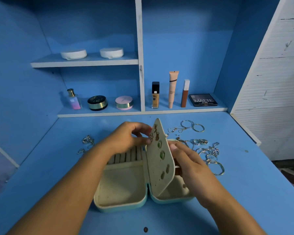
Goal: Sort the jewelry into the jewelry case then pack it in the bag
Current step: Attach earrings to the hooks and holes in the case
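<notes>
A mint jewelry case (120,206) with cream lining lies open on the blue desk. Its cream earring panel (158,167) stands upright in the middle, with several earrings pinned to it. My left hand (126,138) pinches a small gold earring (151,137) at the panel's upper left edge. My right hand (192,163) reaches behind the panel from the right, fingers curled against its back. Loose rings, bangles and chains (209,150) lie in a pile to the right of the case. A few more pieces (87,140) lie to the left. No bag shows.
On the low shelf behind stand a perfume bottle (73,99), two round compacts (97,102), a foundation bottle (155,95), two tubes (172,89) and a matte palette (203,100). Two white discs (73,54) sit on the upper shelf. A white wall (278,82) bounds the right.
</notes>
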A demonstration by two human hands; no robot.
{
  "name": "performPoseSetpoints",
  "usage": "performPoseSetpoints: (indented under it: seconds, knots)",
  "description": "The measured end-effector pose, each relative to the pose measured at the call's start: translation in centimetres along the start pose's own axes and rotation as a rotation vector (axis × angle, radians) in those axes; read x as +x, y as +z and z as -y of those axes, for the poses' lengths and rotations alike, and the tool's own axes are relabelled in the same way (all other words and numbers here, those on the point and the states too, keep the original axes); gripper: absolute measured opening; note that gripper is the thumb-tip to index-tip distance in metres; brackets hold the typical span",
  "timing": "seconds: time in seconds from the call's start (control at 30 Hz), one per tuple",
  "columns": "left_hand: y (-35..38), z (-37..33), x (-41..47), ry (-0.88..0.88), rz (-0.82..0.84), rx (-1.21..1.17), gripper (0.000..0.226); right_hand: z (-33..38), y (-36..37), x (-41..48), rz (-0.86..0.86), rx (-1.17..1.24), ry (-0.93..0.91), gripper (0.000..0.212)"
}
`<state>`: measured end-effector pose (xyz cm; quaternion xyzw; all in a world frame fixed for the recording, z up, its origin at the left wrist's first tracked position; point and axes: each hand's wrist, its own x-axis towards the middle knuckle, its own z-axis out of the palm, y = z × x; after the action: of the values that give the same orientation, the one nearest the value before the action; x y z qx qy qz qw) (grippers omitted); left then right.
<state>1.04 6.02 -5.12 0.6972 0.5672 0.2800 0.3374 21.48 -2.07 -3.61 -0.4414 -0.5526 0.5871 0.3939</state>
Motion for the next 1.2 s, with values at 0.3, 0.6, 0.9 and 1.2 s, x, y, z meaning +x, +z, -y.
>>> performPoseSetpoints:
  seconds: [0.3,0.6,0.9,1.2]
  knots:
    - [-0.8,2.3,0.1,0.053,-0.01,-0.165,0.023,0.0,-5.0,7.4,-0.075,-0.945,-0.109,0.022]
    - [-1.5,2.8,-0.2,0.15,0.018,-0.215,0.025,-1.6,-7.3,13.5,-0.118,-1.129,-0.078,0.013]
    - [-1.0,2.5,-0.3,0.149,-0.023,-0.237,0.025,-2.1,-7.4,14.3,-0.084,-1.18,-0.105,0.008]
    - [-0.8,2.4,-0.4,0.108,-0.035,-0.257,0.027,-2.0,-7.0,14.3,-0.074,-1.258,-0.122,0.011]
